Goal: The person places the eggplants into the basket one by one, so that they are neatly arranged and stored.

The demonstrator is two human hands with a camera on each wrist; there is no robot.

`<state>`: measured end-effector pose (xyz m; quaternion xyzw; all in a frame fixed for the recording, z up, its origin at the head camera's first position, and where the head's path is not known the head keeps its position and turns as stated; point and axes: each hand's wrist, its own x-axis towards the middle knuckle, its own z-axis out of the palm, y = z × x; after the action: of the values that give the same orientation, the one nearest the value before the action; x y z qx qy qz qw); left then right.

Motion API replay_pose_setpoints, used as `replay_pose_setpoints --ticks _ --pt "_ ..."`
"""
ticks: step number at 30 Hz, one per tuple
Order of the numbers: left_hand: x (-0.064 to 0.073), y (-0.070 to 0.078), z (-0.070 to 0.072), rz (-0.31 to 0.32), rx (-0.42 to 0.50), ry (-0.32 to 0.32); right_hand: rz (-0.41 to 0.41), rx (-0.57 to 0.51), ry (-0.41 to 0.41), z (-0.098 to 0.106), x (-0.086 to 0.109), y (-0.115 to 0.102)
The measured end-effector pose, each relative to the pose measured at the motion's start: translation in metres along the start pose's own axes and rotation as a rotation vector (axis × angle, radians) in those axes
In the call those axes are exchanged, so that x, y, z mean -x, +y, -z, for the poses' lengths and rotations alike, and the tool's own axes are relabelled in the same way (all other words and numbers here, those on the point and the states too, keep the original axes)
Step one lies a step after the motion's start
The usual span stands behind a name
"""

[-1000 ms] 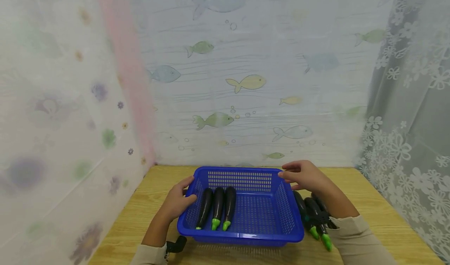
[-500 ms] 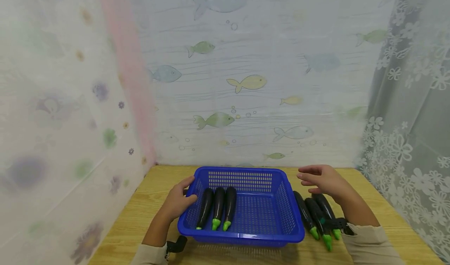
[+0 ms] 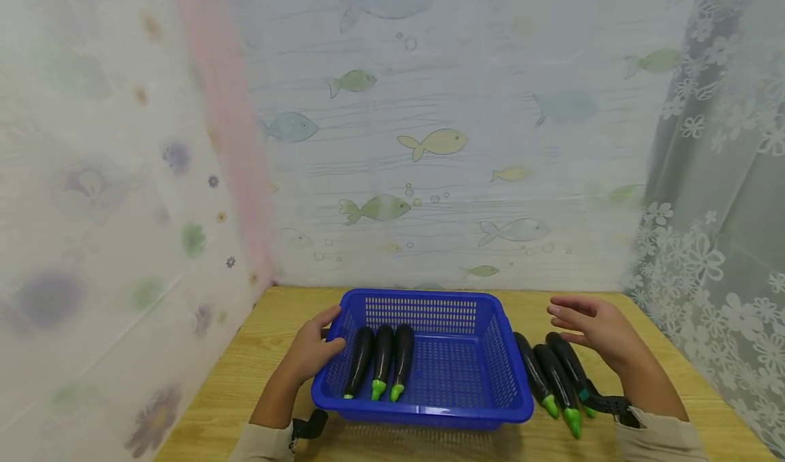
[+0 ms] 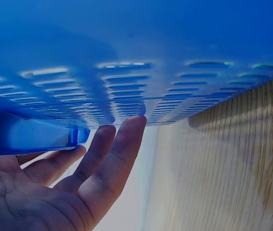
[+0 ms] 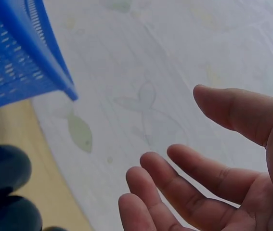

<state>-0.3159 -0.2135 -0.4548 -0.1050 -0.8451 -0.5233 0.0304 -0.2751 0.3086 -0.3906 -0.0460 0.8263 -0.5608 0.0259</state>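
Note:
A blue plastic basket [image 3: 423,411] with slotted walls sits on the table. Three dark eggplants [image 3: 383,356] with green stems lie side by side along its left part. My left hand [image 3: 311,353] holds the left rim, thumb over the edge; in the left wrist view its fingers [image 4: 131,142] reach along the outer wall [image 4: 136,33]. Three more eggplants [image 3: 556,377] lie on the table right of the basket. Above their far ends my right hand [image 3: 604,329] hovers with nothing in it, its fingers [image 5: 213,175] apart and slightly bent in the right wrist view.
The wood-grain table [image 3: 236,366] ends at a back sheet [image 3: 441,196] printed with fish. A flowered sheet [image 3: 122,257] stands on the left, and a lace curtain [image 3: 717,244] hangs on the right. Black camera straps [image 3: 607,404] circle both wrists.
My right hand has moved right, from the basket's far right corner to above the loose eggplants, uncovering more of them. My left hand and the basket have stayed in place.

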Motion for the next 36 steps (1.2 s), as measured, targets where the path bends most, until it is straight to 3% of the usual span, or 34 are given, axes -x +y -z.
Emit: replay_pose_setpoints --ticks 9,17,25,36 --pt "-0.001 0.0 0.0 0.002 -0.004 0.004 -0.066 0.038 0.083 0.013 0.003 0.028" --pt "-0.001 0.001 0.001 -0.011 0.027 -0.009 -0.192 0.054 0.091 0.017 -0.005 0.054" --pt "0.001 0.001 0.002 -0.008 0.033 -0.01 -0.26 -0.007 0.108 0.016 -0.014 0.077" --pt "-0.001 -0.001 0.001 0.003 0.001 -0.004 -0.334 0.061 0.08 0.016 -0.018 0.091"
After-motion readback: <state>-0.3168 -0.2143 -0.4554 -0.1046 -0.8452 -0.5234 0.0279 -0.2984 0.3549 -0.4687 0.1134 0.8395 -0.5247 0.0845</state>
